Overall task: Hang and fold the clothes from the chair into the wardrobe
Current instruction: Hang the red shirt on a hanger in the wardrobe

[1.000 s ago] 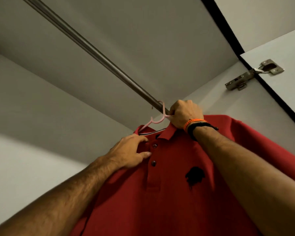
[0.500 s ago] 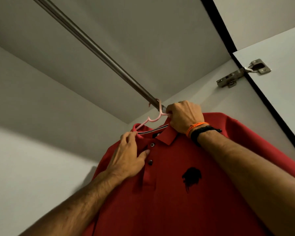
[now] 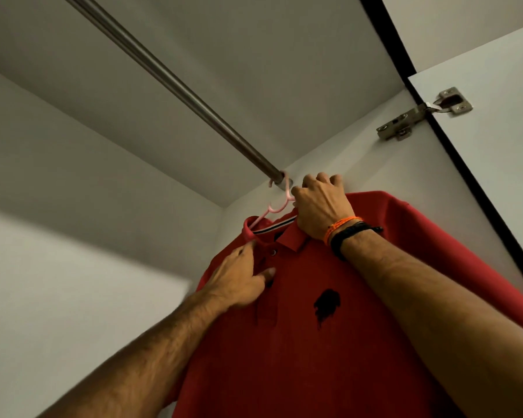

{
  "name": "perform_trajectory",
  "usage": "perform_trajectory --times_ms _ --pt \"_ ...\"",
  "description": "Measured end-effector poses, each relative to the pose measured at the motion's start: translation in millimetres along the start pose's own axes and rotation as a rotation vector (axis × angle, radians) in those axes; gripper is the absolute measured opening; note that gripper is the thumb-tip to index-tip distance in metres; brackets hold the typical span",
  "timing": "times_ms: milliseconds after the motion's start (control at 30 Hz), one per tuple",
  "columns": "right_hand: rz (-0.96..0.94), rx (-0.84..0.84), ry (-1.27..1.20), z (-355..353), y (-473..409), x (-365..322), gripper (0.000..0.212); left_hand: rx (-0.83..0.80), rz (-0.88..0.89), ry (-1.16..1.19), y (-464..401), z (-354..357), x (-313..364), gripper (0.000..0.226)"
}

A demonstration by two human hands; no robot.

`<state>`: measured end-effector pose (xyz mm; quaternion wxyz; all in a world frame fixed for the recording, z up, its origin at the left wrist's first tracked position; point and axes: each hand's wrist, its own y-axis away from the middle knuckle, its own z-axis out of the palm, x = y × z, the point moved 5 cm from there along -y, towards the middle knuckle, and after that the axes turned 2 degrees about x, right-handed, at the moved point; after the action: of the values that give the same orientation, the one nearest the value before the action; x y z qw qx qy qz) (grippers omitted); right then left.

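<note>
Inside the wardrobe (image 3: 329,86) I see the red polo shirt (image 3: 329,342) on a pink hanger (image 3: 272,208), its hook over the rail (image 3: 169,82) at the right end. My right hand (image 3: 320,206) grips the hanger's neck; my left hand (image 3: 242,285) rests its straight fingers on the placket.

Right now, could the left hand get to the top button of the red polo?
Probably yes: the left hand already rests on the red polo beside the placket, and the top button lies uncovered just past its fingertips.
</note>
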<state>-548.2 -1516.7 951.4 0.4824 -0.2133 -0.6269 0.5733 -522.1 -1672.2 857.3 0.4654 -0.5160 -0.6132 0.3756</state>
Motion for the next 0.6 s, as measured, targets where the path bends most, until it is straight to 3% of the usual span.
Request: perform_trajectory --times_ms 133,333,600 --pt "-0.03 0.012 -0.045 -7 12 -4 0.047 0.014 0.003 -0.044 11 -15 8 0.075" --pt "-0.042 -0.026 -0.199 -23 38 -12 0.046 0.067 -0.027 -0.089 42 -36 22 0.064" --pt "0.057 -0.06 -0.442 -68 69 -3 0.051 0.084 -0.076 -0.1 82 -69 48 0.067"
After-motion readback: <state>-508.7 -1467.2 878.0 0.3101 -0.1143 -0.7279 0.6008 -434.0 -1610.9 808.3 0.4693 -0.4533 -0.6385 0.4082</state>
